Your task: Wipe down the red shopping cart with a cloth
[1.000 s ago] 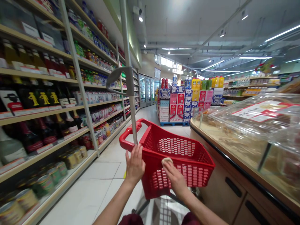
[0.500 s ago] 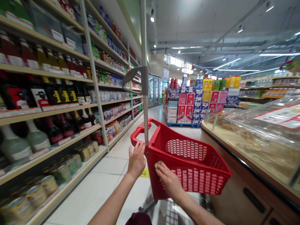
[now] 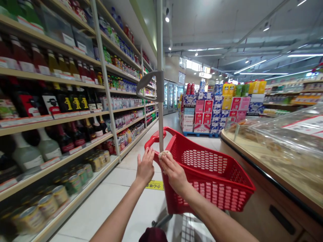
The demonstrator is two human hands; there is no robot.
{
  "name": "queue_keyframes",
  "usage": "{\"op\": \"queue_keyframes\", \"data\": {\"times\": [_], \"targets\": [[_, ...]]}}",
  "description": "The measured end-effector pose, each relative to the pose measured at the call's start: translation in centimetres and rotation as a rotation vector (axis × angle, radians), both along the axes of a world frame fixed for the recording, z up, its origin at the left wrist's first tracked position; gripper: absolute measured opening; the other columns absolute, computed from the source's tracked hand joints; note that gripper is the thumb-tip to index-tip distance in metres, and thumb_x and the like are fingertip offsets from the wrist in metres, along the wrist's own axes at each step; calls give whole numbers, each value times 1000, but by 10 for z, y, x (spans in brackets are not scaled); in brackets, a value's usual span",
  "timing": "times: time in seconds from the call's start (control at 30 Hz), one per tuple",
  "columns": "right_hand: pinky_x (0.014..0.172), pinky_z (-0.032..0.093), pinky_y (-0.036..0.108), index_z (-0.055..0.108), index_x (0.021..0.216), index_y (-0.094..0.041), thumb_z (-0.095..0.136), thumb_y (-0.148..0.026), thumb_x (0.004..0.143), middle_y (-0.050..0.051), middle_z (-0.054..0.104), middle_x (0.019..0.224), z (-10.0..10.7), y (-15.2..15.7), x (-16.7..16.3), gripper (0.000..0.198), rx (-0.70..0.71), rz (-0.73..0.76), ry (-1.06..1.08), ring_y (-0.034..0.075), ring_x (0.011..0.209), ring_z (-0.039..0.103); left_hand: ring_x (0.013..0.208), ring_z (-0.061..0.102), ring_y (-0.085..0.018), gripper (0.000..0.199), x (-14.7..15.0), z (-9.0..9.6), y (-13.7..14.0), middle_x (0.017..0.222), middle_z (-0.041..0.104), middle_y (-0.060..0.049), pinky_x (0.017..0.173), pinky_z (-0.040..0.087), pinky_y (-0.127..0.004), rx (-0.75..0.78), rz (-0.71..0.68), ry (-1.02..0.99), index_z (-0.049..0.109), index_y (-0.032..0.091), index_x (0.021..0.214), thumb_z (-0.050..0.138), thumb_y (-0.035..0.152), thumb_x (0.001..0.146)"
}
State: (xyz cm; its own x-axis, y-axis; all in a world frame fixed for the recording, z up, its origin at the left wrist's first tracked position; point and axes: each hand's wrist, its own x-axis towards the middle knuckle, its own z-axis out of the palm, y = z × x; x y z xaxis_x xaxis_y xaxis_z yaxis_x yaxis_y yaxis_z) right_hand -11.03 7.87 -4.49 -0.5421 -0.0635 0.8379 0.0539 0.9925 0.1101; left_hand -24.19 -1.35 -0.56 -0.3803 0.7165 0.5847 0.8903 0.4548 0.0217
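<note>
A red plastic shopping cart [image 3: 212,181] with perforated sides stands in front of me, its red handle [image 3: 151,138] at the near left. My left hand [image 3: 145,166] rests its fingertips against the handle's side edge, thumb apart and fingers stretched. In my right hand [image 3: 175,173] is a small crumpled beige cloth [image 3: 165,154], pressed to the cart's upper corner beside the metal pole [image 3: 160,126]. Most of the cloth is hidden under my fingers. Higher on the pole sits a grey loop-shaped bracket [image 3: 148,86].
Shelves [image 3: 83,119] of bottles and cans line the left. A counter [image 3: 267,164] with clear covers runs close along the cart's right. Stacked drink boxes [image 3: 202,116] stand ahead on a blue pallet. A yellow floor sticker [image 3: 155,185] lies beside the cart.
My right hand has moved up and left with the cloth, from the cart's side panel to its top corner by the pole. My left hand stays near the handle. The view has shifted slightly.
</note>
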Motion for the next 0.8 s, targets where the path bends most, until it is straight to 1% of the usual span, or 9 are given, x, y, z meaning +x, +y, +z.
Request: {"op": "queue_keyframes", "data": {"times": [0.13,0.2,0.23,0.37,0.43,0.53,0.6,0.73,0.8], "targets": [[99,39,35,53,115,-16,35,-13,87,5,59,112,-2,6,0,33,122,66,-102,18,119,40,129,21,-19,70,-2,0,-2,138,31,-7,103,16,-53,-23,-9,-6,33,15,128,32,-1,61],[97,40,33,54,114,-16,36,-14,87,5,60,111,1,8,3,32,166,122,-133,18,120,39,129,20,-19,70,-2,0,-3,138,31,-7,103,15,-53,-34,-28,-11,33,16,128,33,-2,60],[98,40,33,52,116,-15,36,-13,87,6,58,114,8,8,4,34,165,132,-111,18,121,36,129,20,-19,71,-2,0,-3,138,31,-6,103,15,-53,-33,-34,-15,33,16,128,33,-2,60],[103,32,37,43,125,-14,35,-10,86,7,43,130,54,12,-4,40,98,63,57,19,127,23,130,18,-19,72,-1,0,-4,139,29,-6,103,15,-53,-23,-25,-33,32,16,129,33,-3,59],[104,31,38,46,122,-13,36,-11,86,7,44,129,70,17,-12,37,190,66,-1,20,127,23,130,19,-18,72,0,1,-5,138,30,-6,103,15,-53,-32,-18,-35,33,16,128,33,-3,59],[104,29,39,49,119,-14,38,-11,85,5,49,126,89,30,-24,35,388,96,-213,20,126,26,130,19,-18,72,0,3,-6,138,30,-6,103,15,-53,-64,-28,-24,32,15,128,33,-2,58],[105,27,40,48,119,-15,38,-9,84,5,46,128,115,38,-31,37,420,81,-250,20,127,23,130,19,-19,73,1,4,-7,139,29,-5,103,15,-54,-80,-34,-15,32,16,128,35,-1,57],[106,20,45,44,122,-11,33,-6,84,7,37,135,181,47,-39,41,354,27,-42,21,130,8,130,17,-20,74,3,4,-8,140,27,-5,103,14,-54,-79,-38,-16,31,15,129,36,1,57],[106,17,46,43,122,-8,33,-5,82,9,35,136,190,47,-39,41,357,36,6,22,130,5,130,16,-19,74,4,4,-8,140,27,-6,104,13,-53,-76,-42,-21,30,15,129,36,1,57]]}}
